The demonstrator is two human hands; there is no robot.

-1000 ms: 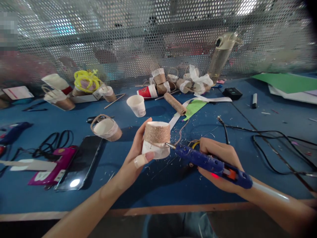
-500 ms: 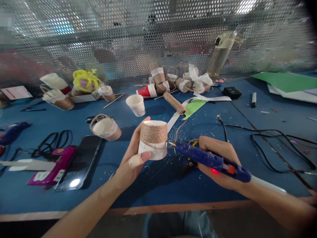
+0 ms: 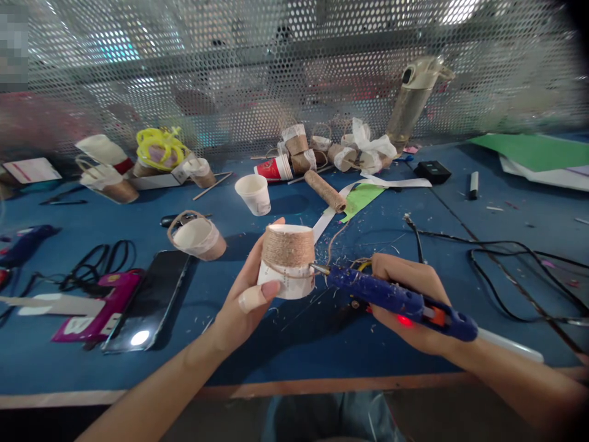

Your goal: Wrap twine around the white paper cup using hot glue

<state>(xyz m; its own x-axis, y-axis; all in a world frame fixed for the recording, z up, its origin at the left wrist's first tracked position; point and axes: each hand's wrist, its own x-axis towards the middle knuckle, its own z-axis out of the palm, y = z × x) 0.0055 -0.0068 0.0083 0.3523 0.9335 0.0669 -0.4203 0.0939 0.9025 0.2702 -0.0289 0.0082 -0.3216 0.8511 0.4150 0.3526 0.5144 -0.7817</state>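
My left hand point(image 3: 246, 294) grips a white paper cup point(image 3: 288, 261) held upside down, its upper half wound with brown twine. A plaster covers the thumb tip. My right hand point(image 3: 405, 301) is closed round a blue glue gun point(image 3: 396, 299) with a red light lit. The gun's metal nozzle touches the cup's right side just below the twine band. A loose strand of twine runs from the cup toward the twine spool point(image 3: 324, 191) lying on the blue table point(image 3: 294, 344).
A twine-wrapped cup with a handle point(image 3: 197, 236), a plain white cup point(image 3: 253, 194), a phone point(image 3: 148, 301) and a pink object point(image 3: 102, 307) lie to the left. Finished cups point(image 3: 322, 153) and a bottle point(image 3: 411, 101) stand by the mesh wall. Black cables point(image 3: 501, 270) cross the right side.
The cup and the glue gun have shifted slightly; the nozzle stays against the cup's side below the twine.
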